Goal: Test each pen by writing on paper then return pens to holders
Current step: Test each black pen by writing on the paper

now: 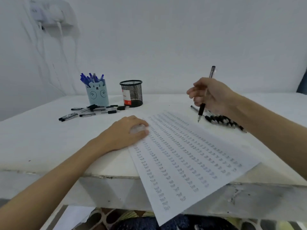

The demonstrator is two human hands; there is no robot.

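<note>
A: What is the right hand [211, 95] doing?

B: It is gripping a black pen [205, 97] with curled fingers, raised above the white bench [33, 138]. The pen is pointing tip-down, its tip hanging just past the far right edge of the paper [191, 163], not touching it.

A: And the left hand [127, 131]?

B: It is lying flat on the paper's far left corner with fingers relaxed, pressing the sheet down and grasping nothing.

A: How is the paper sitting?

B: It is lying at an angle, covered in rows of small written marks, with its near end hanging over the bench's near edge.

A: Where are the other pens?

B: A row of black pens [222, 121] is lying on the bench just right of the paper, below the right hand. More black pens [93, 110] are lying scattered at the far left, in front of the holders. Blue pens [90, 78] are standing in the light blue bear holder [98, 95].

A: And the second holder?

B: The black mesh holder [132, 93] is standing just right of the bear one; no pens are showing above its rim.
</note>
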